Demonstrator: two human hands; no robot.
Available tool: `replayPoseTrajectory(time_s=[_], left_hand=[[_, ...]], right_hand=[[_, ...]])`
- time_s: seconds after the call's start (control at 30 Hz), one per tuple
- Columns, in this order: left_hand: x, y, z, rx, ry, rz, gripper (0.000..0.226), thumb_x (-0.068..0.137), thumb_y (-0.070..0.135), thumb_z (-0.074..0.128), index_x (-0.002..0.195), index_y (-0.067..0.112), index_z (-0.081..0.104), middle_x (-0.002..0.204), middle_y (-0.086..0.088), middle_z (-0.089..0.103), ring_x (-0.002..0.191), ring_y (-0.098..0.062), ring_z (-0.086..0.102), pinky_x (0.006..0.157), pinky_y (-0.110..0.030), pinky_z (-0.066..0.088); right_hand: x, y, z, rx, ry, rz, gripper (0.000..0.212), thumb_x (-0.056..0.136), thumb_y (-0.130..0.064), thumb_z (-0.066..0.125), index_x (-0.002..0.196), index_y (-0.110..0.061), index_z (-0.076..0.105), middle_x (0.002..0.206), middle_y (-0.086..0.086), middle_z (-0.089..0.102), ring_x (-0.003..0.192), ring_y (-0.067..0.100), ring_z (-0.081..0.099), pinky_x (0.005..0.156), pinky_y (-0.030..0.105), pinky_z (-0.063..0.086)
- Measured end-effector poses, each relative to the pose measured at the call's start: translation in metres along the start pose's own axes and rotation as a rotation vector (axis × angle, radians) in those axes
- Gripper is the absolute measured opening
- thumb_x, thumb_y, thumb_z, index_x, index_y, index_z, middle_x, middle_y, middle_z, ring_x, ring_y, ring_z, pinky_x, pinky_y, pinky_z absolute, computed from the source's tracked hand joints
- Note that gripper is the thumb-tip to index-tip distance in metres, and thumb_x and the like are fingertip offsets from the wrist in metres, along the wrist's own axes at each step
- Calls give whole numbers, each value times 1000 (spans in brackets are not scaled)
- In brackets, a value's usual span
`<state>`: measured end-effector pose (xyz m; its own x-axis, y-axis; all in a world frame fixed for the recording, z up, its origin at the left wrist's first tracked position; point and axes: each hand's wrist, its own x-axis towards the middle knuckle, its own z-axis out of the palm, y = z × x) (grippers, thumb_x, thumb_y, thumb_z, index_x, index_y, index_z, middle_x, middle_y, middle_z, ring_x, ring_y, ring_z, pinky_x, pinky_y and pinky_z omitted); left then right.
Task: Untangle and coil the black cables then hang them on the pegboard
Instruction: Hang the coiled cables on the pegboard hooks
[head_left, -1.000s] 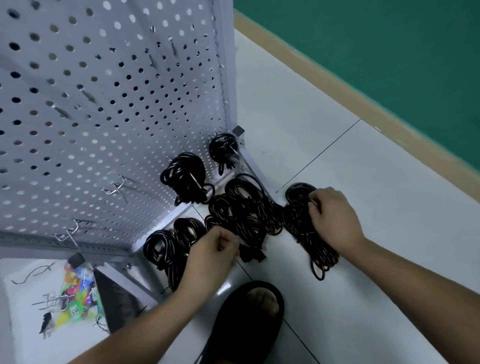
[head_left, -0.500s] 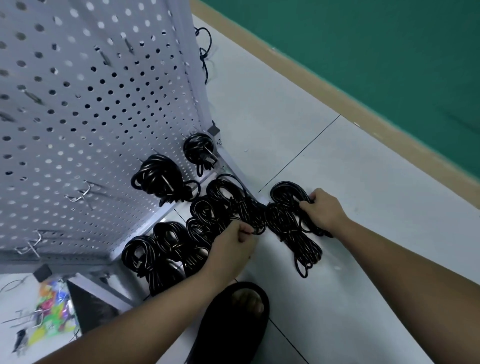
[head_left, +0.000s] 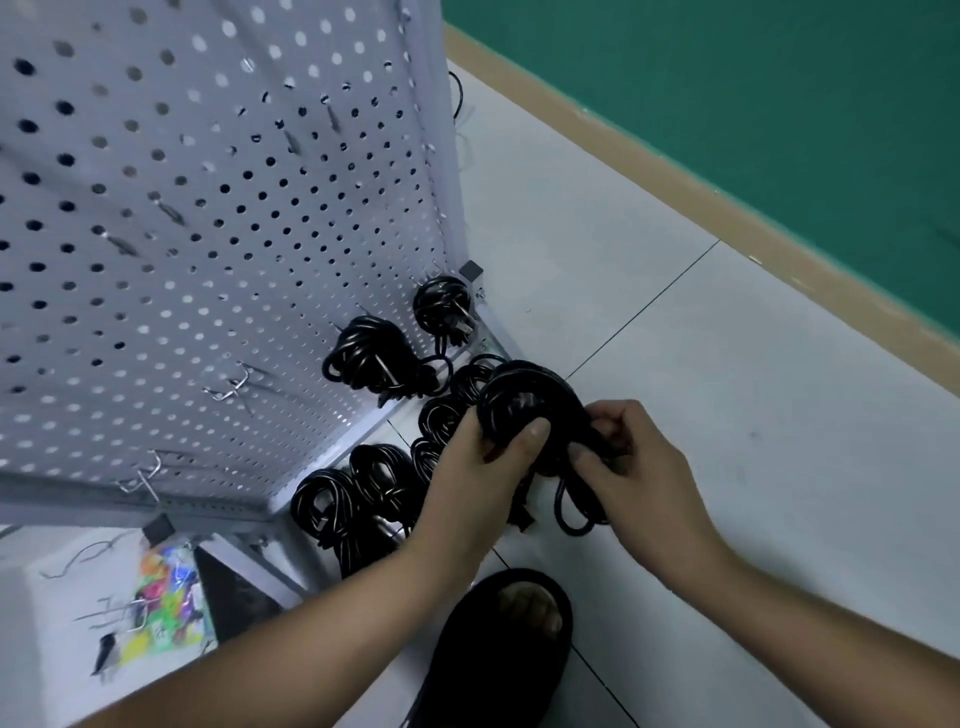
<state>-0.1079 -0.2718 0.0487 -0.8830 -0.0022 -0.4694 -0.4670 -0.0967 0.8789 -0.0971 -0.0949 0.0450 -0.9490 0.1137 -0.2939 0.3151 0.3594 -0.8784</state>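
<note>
This looks like a storeroom or workshop corner. A grey pegboard (head_left: 208, 208) on a metal frame (head_left: 104, 500) fills the view from nine to twelve o'clock and is set with wire hooks (head_left: 236, 387). Black cable coils (head_left: 371, 358) hang low on it, and more lie at its foot, near six o'clock. The floor (head_left: 727, 415) is pale tile. A green wall (head_left: 727, 104) with tan skirting (head_left: 675, 171) runs from one to three o'clock.

Bare forearms (head_left: 322, 634), blk open-toe slipper (head_left: 493, 675) worn.

Soft even light, wide-angle edge warp, slight motion blur
</note>
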Motion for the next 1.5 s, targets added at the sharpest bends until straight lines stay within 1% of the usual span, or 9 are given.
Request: replayPoseTrajectory(time_s=[0.13, 0.27, 0.4, 0.57, 0.73, 0.97, 1.23, 1.4, 1.5], left_hand=[[-35, 18, -39, -7, 25, 98, 19, 99, 17, 76, 117, 20, 73, 105, -2, 79, 97, -15, 74, 83, -28, 57], [-69, 32, -80, 34, 122, 135, 19, 98, 18, 74, 116, 22, 75, 107, -4, 79, 102, -20, 76, 91, -39, 60], [-88, 30, -109, 211, 301, 237, 17, 97, 30, 79, 113, 26, 76, 107, -2, 78, 104, -25, 75, 94, -50, 60], [-95, 34, -122, 173, 473, 339, 14, 99, 19, 74, 113, 22, 74, 106, 3, 79, 102, -15, 75, 84, -19, 55], [-83, 42, -128, 263, 581, 404, 9, 106, 26, 66, 115, 27, 67, 109, 9, 75, 106, -12, 71, 86, -20, 53], [-56, 33, -141, 331, 628, 307, 17, 114, 40, 45, 119, 30, 58, 109, 19, 68, 106, 4, 63, 84, -15, 45], [-34, 20, -154, 292, 664, 210, 29, 112, 53, 42, 123, 37, 63, 123, 12, 68, 121, -7, 62, 102, -37, 47], [-50, 4, -151, 139, 607, 68, 30, 111, 55, 47, 118, 36, 69, 116, 12, 74, 114, -6, 67, 98, -33, 51], [-49, -6, -143, -4, 628, -9, 22, 110, 44, 55, 121, 28, 67, 110, 7, 74, 105, -13, 70, 92, -33, 54]], right_hand=[[-24, -21, 31, 11, -165, -67, 33, 102, -36, 69, 133, -42, 59, 112, -27, 73, 101, 0, 72, 86, 26, 59], [-43, -43, 64, 133, -318, -147, 25, 106, -35, 64, 131, -39, 62, 110, -19, 77, 104, 3, 74, 84, 18, 57], [-49, -52, 97, 130, -310, -230, 26, 106, -39, 63, 132, -37, 62, 113, -17, 76, 107, 7, 73, 88, 26, 59], [-45, -60, 139, 117, -262, -339, 31, 109, -38, 62, 140, -35, 58, 121, -17, 72, 115, 12, 71, 94, 42, 59], [-34, -73, 164, 60, -228, -367, 36, 109, -43, 59, 143, -35, 54, 123, -18, 69, 115, 3, 66, 97, 29, 55], [-12, -78, 194, -11, -214, -356, 32, 110, -39, 58, 140, -27, 54, 118, -10, 69, 109, 10, 65, 94, 36, 53], [6, -86, 205, -9, -208, -375, 30, 109, -30, 61, 138, -22, 59, 110, -5, 74, 103, 12, 70, 91, 33, 56], [2, -72, 178, -109, -317, -361, 31, 110, -27, 57, 141, -20, 60, 123, -6, 72, 115, 9, 68, 100, 30, 55], [-6, -50, 154, -146, -352, -335, 25, 111, -29, 56, 133, -24, 64, 115, -13, 71, 106, 4, 68, 95, 31, 59]])
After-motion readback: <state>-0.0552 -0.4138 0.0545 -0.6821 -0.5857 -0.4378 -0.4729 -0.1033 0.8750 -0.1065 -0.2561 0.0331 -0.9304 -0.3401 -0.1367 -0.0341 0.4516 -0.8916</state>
